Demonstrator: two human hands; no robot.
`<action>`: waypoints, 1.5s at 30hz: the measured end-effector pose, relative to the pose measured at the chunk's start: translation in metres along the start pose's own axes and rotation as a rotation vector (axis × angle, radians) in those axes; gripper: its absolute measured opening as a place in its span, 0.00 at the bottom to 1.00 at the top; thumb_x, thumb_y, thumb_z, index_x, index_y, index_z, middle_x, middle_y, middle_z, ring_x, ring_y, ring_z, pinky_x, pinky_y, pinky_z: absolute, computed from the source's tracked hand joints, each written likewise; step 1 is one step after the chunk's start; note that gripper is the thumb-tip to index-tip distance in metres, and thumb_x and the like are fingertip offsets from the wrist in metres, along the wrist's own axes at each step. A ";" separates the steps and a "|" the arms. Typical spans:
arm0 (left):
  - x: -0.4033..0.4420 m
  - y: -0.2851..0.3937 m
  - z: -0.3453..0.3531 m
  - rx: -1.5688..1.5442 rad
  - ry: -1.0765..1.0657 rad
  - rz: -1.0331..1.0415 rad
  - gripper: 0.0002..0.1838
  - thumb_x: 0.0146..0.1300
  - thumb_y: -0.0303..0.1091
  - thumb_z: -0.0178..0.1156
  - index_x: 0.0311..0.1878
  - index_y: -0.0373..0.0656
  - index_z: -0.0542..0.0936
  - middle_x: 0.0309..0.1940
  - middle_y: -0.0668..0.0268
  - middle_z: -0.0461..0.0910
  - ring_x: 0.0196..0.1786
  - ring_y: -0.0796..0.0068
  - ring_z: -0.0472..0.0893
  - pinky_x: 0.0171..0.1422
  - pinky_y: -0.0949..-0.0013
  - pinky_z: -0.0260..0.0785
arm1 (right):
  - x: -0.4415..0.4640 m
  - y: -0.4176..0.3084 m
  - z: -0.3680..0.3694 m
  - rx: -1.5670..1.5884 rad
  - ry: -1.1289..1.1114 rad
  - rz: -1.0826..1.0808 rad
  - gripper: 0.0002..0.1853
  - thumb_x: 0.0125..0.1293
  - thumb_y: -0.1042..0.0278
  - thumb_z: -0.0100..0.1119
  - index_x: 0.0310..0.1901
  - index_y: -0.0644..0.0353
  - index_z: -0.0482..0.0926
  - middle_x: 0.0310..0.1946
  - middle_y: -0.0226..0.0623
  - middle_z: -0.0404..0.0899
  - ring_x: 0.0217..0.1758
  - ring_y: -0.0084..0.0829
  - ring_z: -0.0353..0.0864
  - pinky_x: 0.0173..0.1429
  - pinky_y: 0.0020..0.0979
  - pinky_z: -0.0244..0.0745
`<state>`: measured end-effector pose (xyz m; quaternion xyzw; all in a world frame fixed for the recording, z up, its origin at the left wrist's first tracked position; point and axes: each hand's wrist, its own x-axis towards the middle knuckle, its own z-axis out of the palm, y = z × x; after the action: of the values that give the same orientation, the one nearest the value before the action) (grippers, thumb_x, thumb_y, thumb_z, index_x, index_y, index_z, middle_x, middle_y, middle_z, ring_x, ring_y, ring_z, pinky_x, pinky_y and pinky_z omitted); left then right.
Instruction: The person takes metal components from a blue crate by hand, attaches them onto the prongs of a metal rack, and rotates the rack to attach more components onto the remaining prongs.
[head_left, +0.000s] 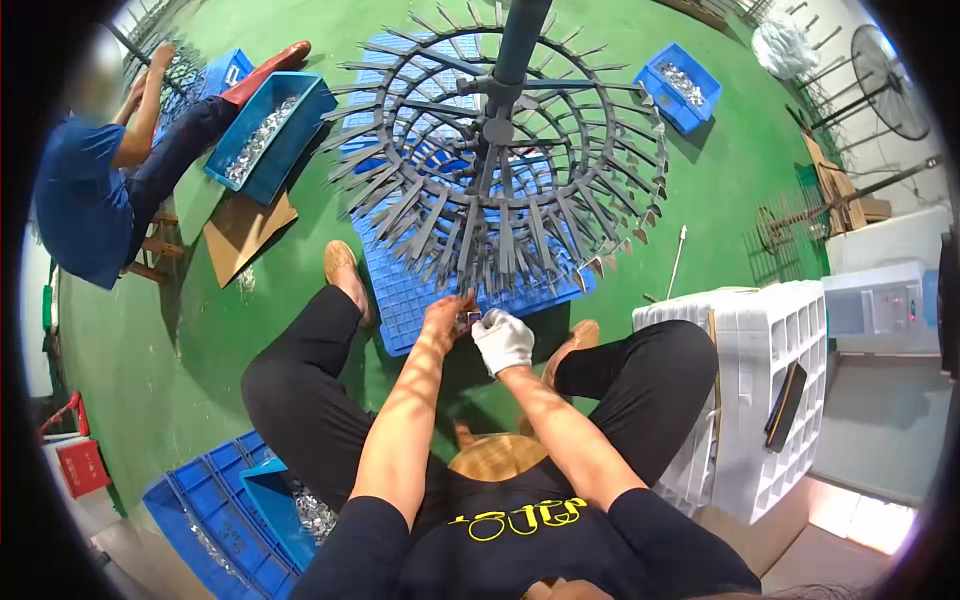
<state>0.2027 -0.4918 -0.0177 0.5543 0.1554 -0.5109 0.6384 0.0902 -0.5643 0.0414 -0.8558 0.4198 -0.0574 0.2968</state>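
Observation:
My left hand, bare, is closed at the lower edge of a large round metal rack with many rows of flat prongs. My right hand, in a white glove, is closed just beside it. Between the fingertips of both hands is a small shiny metal piece, mostly hidden by the fingers. The rack hangs on a thick upright pole above a blue plastic pallet. Several small pieces hang on prongs at the rack's right side.
Blue bins of metal pieces stand at the upper left, upper right and lower left. A seated person works at the far left. White plastic crates stand right of my knee. A thin rod lies on the floor.

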 end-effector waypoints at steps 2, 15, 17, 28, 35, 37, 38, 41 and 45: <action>0.007 -0.001 0.001 -0.083 -0.044 0.027 0.10 0.58 0.37 0.69 0.35 0.44 0.80 0.34 0.68 0.82 0.37 0.73 0.82 0.39 0.64 0.77 | 0.003 0.004 0.004 -0.007 0.014 -0.047 0.11 0.53 0.53 0.62 0.25 0.51 0.78 0.25 0.37 0.81 0.31 0.41 0.82 0.38 0.39 0.77; 0.025 -0.004 -0.004 -0.112 0.024 0.078 0.11 0.56 0.29 0.70 0.40 0.40 0.78 0.36 0.63 0.81 0.39 0.68 0.81 0.40 0.61 0.79 | 0.010 0.011 0.011 -0.009 0.098 -0.153 0.11 0.53 0.57 0.63 0.23 0.52 0.75 0.22 0.35 0.79 0.27 0.41 0.80 0.34 0.39 0.74; 0.022 -0.002 -0.003 -0.110 0.015 0.087 0.12 0.56 0.28 0.69 0.41 0.40 0.78 0.37 0.63 0.80 0.40 0.68 0.81 0.41 0.60 0.79 | 0.011 0.011 0.011 -0.010 0.101 -0.161 0.11 0.54 0.57 0.63 0.23 0.52 0.75 0.22 0.35 0.79 0.27 0.41 0.80 0.34 0.39 0.74; 0.027 -0.006 -0.005 -0.063 0.001 0.104 0.11 0.62 0.25 0.59 0.48 0.36 0.74 0.44 0.60 0.81 0.45 0.67 0.83 0.43 0.60 0.79 | 0.015 0.006 0.007 -0.058 0.093 -0.172 0.10 0.54 0.57 0.63 0.25 0.52 0.78 0.25 0.36 0.81 0.29 0.42 0.81 0.36 0.39 0.76; 0.022 -0.005 0.000 -0.119 0.046 0.112 0.11 0.59 0.26 0.65 0.44 0.36 0.79 0.41 0.61 0.81 0.42 0.66 0.82 0.44 0.60 0.79 | 0.016 0.005 0.005 -0.058 0.079 -0.163 0.10 0.54 0.56 0.62 0.25 0.52 0.78 0.24 0.36 0.81 0.29 0.43 0.81 0.36 0.40 0.76; 0.021 -0.003 0.000 -0.101 0.035 0.107 0.09 0.60 0.26 0.63 0.43 0.37 0.77 0.40 0.62 0.81 0.41 0.68 0.82 0.42 0.61 0.79 | 0.016 0.005 0.004 -0.061 0.068 -0.153 0.10 0.54 0.56 0.62 0.25 0.52 0.78 0.24 0.36 0.81 0.29 0.43 0.81 0.36 0.40 0.76; 0.021 -0.002 0.000 -0.072 0.018 0.104 0.08 0.62 0.25 0.61 0.42 0.39 0.74 0.39 0.64 0.81 0.41 0.71 0.82 0.41 0.62 0.78 | 0.016 0.005 0.003 -0.057 0.049 -0.141 0.11 0.54 0.55 0.61 0.25 0.52 0.78 0.24 0.36 0.81 0.30 0.43 0.81 0.36 0.40 0.76; 0.024 -0.004 -0.001 -0.005 0.007 0.110 0.07 0.61 0.27 0.63 0.38 0.42 0.74 0.35 0.68 0.80 0.36 0.76 0.81 0.36 0.67 0.75 | 0.016 0.003 -0.001 -0.050 0.017 -0.117 0.11 0.55 0.54 0.61 0.25 0.52 0.78 0.25 0.37 0.81 0.30 0.43 0.81 0.37 0.41 0.76; 0.019 -0.010 0.007 -0.001 0.029 0.143 0.09 0.56 0.31 0.69 0.35 0.42 0.78 0.29 0.70 0.80 0.28 0.77 0.77 0.31 0.69 0.70 | 0.016 0.006 -0.004 -0.083 0.016 -0.103 0.11 0.55 0.54 0.60 0.26 0.52 0.78 0.26 0.38 0.82 0.32 0.43 0.82 0.37 0.41 0.75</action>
<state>0.2001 -0.5057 -0.0358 0.5710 0.1249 -0.4560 0.6711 0.0952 -0.5807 0.0390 -0.8873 0.3796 -0.0621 0.2543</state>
